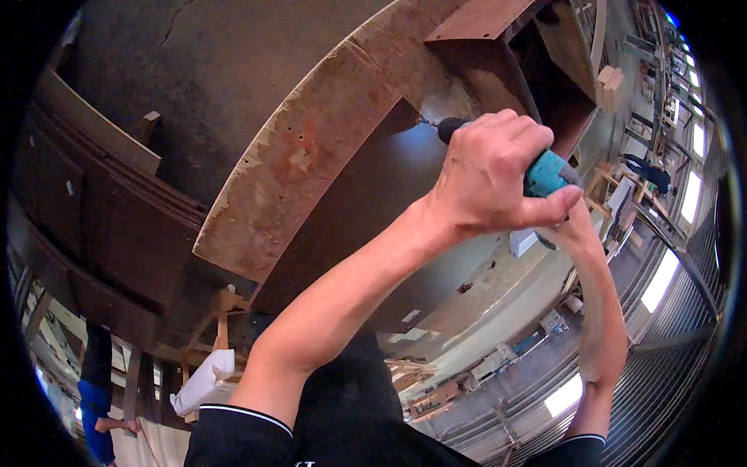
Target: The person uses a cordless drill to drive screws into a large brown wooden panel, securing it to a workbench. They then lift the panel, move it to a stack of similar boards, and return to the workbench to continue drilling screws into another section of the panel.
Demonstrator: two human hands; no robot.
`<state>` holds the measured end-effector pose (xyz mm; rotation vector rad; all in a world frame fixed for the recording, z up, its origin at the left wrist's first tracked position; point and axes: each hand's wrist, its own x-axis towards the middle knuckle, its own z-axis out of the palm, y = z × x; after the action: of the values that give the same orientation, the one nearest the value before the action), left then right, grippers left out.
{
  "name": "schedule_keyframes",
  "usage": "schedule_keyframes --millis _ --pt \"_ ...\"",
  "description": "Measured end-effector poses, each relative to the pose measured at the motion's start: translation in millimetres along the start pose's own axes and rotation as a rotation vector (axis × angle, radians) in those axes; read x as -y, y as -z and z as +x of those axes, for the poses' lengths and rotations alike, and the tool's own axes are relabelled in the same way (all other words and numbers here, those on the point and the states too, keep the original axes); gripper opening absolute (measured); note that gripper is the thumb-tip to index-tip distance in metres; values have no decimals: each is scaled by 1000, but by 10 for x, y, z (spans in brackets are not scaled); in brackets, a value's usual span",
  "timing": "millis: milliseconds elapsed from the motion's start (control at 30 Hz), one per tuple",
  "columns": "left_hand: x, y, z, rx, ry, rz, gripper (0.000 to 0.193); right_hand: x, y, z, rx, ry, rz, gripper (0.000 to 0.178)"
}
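A teal and black power drill is held above a curved wooden piece. My left hand wraps over the drill's body from above, its fingers closed and its thumb toward the back. Behind it, my right hand is at the drill's handle, its fingers mostly hidden by the left hand and the tool. The drill's dark chuck points left, its tip at the inner side of the curved wooden strip. That strip is pale brown with reddish stains and a small hole. A bright light spot falls on the dark panel beside the tip.
A brown box-like wooden part adjoins the strip at the far side. Dark stacked panels stand at left. One person in blue is at lower left, another person far off at right. A wooden stand sits nearby.
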<state>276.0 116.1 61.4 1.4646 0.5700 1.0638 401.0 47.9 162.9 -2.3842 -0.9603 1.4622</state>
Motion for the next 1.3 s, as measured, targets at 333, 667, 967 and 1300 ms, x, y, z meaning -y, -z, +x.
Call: schedule_keyframes --millis 333,667,967,1300 --pt "-1 8 -74 -42 2 -2 49 -197 22 65 -83 201 -302 36" --pt "-271 162 -401 -147 -25 174 43 -310 73 58 19 143 -228 25" --pt "-690 1276 -3285 82 365 569 23 -869 3 163 -101 469 -266 19" --pt "-1990 1436 -6272 -557 736 735 26 -2269 -1719 -1711 -62 788 -227 41"
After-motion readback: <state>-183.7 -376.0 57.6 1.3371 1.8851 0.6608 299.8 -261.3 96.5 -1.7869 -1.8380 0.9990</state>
